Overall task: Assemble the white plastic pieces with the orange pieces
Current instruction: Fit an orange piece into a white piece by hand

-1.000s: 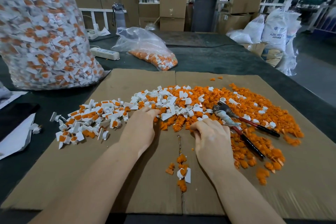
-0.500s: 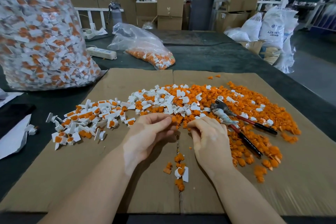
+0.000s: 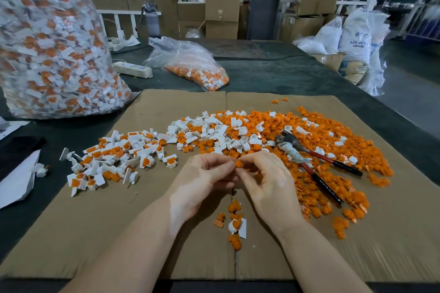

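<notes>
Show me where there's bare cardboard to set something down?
Free: the cardboard sheet's near-left corner, below the assembled pieces, and its near-right corner, below the pliers. Crowded: the far middle, under the loose orange pieces.

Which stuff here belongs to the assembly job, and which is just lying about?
Job: left hand, right hand, orange piece pinched between them, loose pile, assembled pile.
Lying about: pliers, power strip, water bottle.

Loose white plastic pieces [image 3: 214,132] lie heaped on the cardboard sheet [image 3: 392,233]; orange pieces [image 3: 316,126] spread beside them toward its right edge.
</notes>
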